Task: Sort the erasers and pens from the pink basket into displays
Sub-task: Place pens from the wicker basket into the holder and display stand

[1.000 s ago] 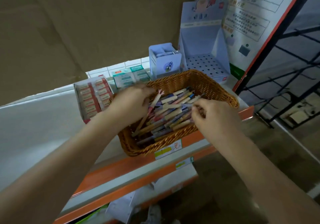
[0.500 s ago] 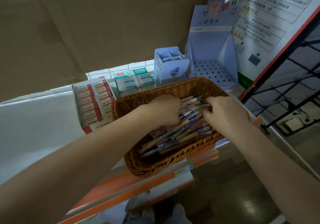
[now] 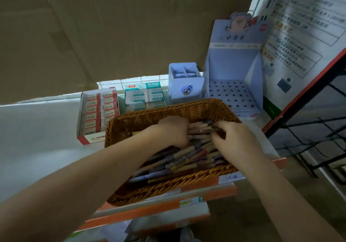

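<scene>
Curling round a bundle of pens (image 3: 189,157), the left hand (image 3: 174,132) and right hand (image 3: 236,138) meet near the far end of the brown wicker basket (image 3: 168,186), each gripping pen ends. More pens lie loose in the basket's near half. Behind the basket on the shelf (image 3: 43,138) stand a red eraser box (image 3: 99,112), a teal eraser box (image 3: 144,96), a small blue holder (image 3: 185,85) and a perforated blue display (image 3: 234,93).

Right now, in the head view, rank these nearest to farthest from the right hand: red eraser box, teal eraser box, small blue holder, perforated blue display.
From the right hand, curled on the pens:
1. perforated blue display, directly behind it.
2. small blue holder, behind, centre.
3. teal eraser box, behind, left of centre.
4. red eraser box, far left.
</scene>
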